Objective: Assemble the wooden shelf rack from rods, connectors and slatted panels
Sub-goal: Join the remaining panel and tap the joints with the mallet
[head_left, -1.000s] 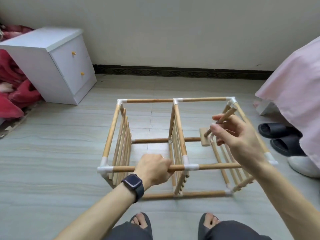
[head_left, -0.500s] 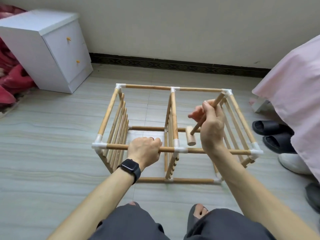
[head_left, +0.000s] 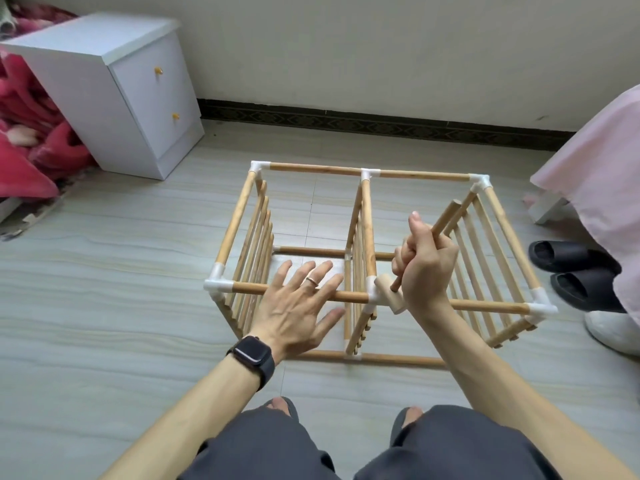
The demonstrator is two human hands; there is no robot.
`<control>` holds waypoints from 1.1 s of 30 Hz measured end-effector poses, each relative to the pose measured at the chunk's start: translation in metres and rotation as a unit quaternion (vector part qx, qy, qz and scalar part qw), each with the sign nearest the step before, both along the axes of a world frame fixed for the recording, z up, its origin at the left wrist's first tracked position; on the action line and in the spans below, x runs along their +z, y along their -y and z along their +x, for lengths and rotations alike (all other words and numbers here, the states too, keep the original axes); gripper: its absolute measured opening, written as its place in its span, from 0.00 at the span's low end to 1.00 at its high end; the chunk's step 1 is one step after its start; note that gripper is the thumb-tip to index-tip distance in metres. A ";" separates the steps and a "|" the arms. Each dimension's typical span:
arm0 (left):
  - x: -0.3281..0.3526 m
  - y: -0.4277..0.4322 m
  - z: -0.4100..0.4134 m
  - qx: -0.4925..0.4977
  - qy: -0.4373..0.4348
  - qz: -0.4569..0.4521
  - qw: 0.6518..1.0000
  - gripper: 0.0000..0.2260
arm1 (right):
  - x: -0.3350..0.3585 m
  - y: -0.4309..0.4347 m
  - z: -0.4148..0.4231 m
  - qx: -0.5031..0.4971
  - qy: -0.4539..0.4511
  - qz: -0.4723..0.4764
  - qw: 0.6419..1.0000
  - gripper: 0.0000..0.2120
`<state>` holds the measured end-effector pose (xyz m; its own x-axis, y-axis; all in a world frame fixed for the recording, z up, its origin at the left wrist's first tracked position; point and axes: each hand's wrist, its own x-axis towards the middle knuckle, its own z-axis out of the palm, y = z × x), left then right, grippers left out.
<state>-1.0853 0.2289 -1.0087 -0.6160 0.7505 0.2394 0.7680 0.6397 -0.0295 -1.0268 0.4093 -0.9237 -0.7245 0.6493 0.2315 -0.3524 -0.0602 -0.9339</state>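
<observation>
Two knees in dark shorts [head_left: 263,445] fill the bottom of the frame, with toes peeking out just past them. A little farther out, the left hand [head_left: 298,306], with a black watch [head_left: 251,353] on its wrist, is spread wide with straight fingers over the front top rod [head_left: 349,296]. It holds nothing, and I cannot tell if it touches the rod. To its right, the right hand [head_left: 424,268] is curled tight round the handle of a small wooden mallet [head_left: 389,296]. The mallet's head hangs down, just beside the white middle connector [head_left: 373,298] on that front rod.

In the middle of the frame the wooden shelf rack [head_left: 367,230] lies on its side on the grey floor. Three slatted panels stand in it: the left panel [head_left: 254,247], the middle panel [head_left: 360,244] and the right panel [head_left: 485,258]. Rods join them, and a white connector sits at every corner that shows. The back top rod [head_left: 311,168] is in too.

I think the rack is almost done. No loose parts show on the floor. What seems left is tapping the joints tight with the mallet, most likely that middle one next, and then standing the rack up.

Far off, a white cabinet [head_left: 121,91] sits at the upper left and black slippers [head_left: 568,268] at the right edge.
</observation>
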 end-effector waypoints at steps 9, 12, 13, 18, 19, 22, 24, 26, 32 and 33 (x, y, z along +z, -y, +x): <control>0.001 -0.001 0.008 0.058 0.084 0.009 0.995 0.25 | 0.031 0.018 -0.011 0.048 -0.025 0.032 0.998 0.25; -0.001 0.000 0.007 0.059 0.076 0.008 0.995 0.25 | 0.042 0.012 -0.021 0.063 -0.120 0.041 0.990 0.23; -0.001 0.000 0.007 0.060 0.076 0.006 0.995 0.24 | 0.034 0.015 -0.020 0.053 -0.104 0.046 0.992 0.23; 0.001 0.000 0.007 0.061 0.087 -0.015 0.994 0.25 | -0.010 0.029 -0.012 0.061 0.018 0.064 0.996 0.21; 0.001 0.000 0.006 0.058 0.091 -0.022 0.994 0.25 | -0.009 0.026 -0.013 0.057 0.017 0.067 0.996 0.21; 0.002 0.001 0.002 0.065 0.095 -0.043 0.992 0.26 | -0.004 0.016 -0.011 0.012 0.024 0.058 0.998 0.22; 0.006 -0.001 -0.004 0.076 0.100 -0.054 0.991 0.27 | -0.002 0.004 0.000 -0.039 0.086 0.132 0.987 0.18; 0.010 -0.003 -0.013 0.086 0.090 -0.063 0.990 0.26 | 0.003 -0.016 0.015 -0.067 0.154 0.225 0.960 0.20; 0.015 -0.027 -0.041 0.129 0.122 -0.054 0.983 0.20 | 0.023 -0.061 0.074 0.097 0.170 0.069 0.978 0.09; 0.015 -0.032 -0.042 0.138 0.126 -0.046 0.981 0.20 | 0.022 -0.064 0.083 0.152 0.160 0.018 0.975 0.06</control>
<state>-1.1271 0.2611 -0.9941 -0.8302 0.5574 -0.0077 0.5556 0.8284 0.0710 -0.9442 0.4729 -0.9013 -0.9210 0.3890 -0.0194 -0.0136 -0.0821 -0.9965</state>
